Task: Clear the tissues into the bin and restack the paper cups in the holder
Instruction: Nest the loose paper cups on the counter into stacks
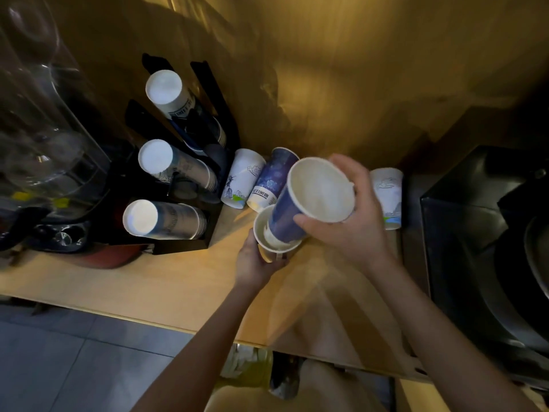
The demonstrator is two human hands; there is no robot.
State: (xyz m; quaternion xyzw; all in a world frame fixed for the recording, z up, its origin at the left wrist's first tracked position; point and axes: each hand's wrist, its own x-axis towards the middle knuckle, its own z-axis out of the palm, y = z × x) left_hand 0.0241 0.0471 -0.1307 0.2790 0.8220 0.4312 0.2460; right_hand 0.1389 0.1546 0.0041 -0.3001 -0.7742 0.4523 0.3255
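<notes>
The black cup holder with three cup stacks sits left on my counter, bare wood before it to the front edge. My left grip clasps a white paper cup; my right grip clasps a blue cup, tilted, base inside it. Three loose cups stand behind by the wall.

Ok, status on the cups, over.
Right hand nesting blue paper cup into cup held by left hand. Three loose cups against wall. Black cup holder unobstructed.
</notes>
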